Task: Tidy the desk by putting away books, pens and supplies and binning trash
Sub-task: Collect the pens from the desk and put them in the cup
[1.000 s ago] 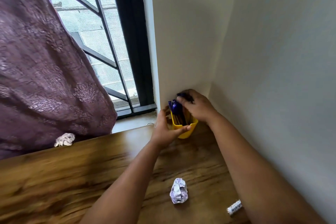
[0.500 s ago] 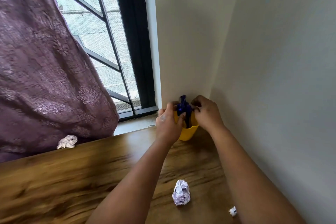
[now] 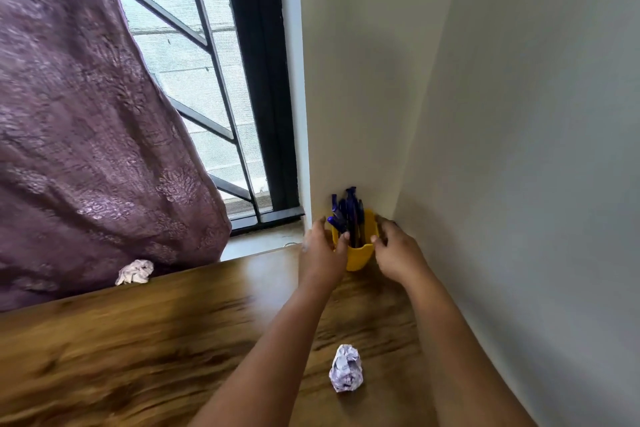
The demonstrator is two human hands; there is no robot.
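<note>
At desk corner, left hand [image 3: 323, 253] and right hand [image 3: 396, 253], curled fingers clasping yellow pen cup [image 3: 360, 253]

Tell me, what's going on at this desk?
A person is tidying a wooden desk. Both hands are at a yellow cup full of blue pens in the corner by the wall: the left hand and the right hand flank it. Two crumpled paper balls, one near and one by the curtain, are not yet binned.
</note>
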